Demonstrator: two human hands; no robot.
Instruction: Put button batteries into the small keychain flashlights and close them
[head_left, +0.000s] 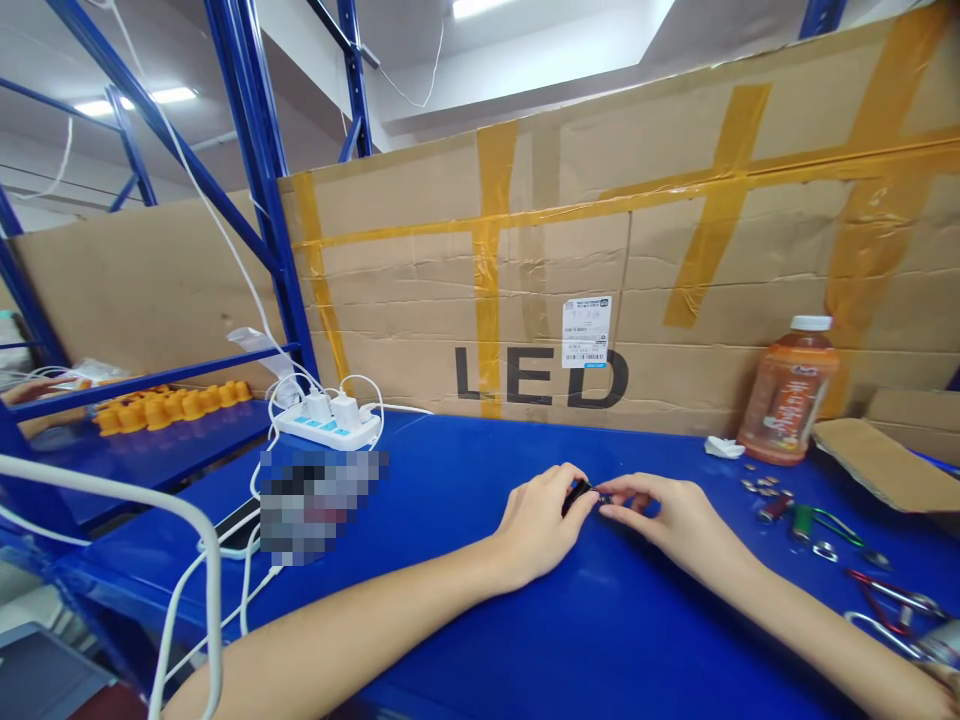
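Note:
My left hand (541, 525) is closed around a small black tube-like piece (576, 496), held just above the blue table (480, 640). Fingertips of my right hand (667, 520) pinch at its right end, where a small dark part (604, 499) shows between them. Fingers hide most of both parts, so I cannot tell whether they are joined. To the right lie a dark red cylinder (775, 507), a green cylinder (802, 522) beside a green clip, a red carabiner (896, 592), a silver carabiner (881, 633) and several small metal pieces (761, 487).
A bottle of orange drink (789, 395) stands at the back right near a cardboard flap (885, 465). On the left are a white power strip (330, 425), loose white cables (214, 570) and a phone (236, 525). Orange parts (172, 405) and another person's hand (34, 390) appear beyond the blue frame.

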